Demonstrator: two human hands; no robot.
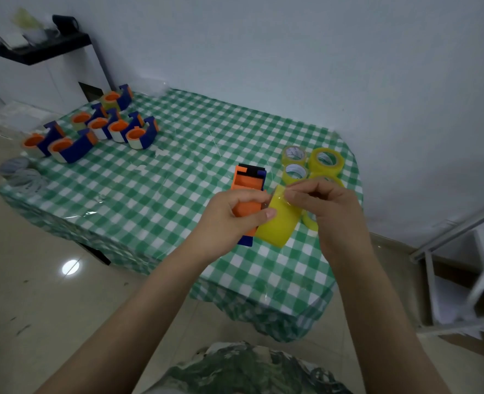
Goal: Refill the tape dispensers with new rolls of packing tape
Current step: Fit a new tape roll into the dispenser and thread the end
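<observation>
Left hand (pixel 229 216), right hand (pixel 330 207): both curled

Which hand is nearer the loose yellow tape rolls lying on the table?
Right. The right hand, pinching tape from the held roll, overlaps the loose rolls; the left hand is farther left, gripping the orange dispenser.

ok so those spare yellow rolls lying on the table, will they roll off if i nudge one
Probably not: the spare rolls lie flat, holes up, on the checked tablecloth, so a nudge should slide them, not roll them. They look thickly wound, so likely stiff and fairly heavy for their size. The glossy cloth may let them slip.
</observation>
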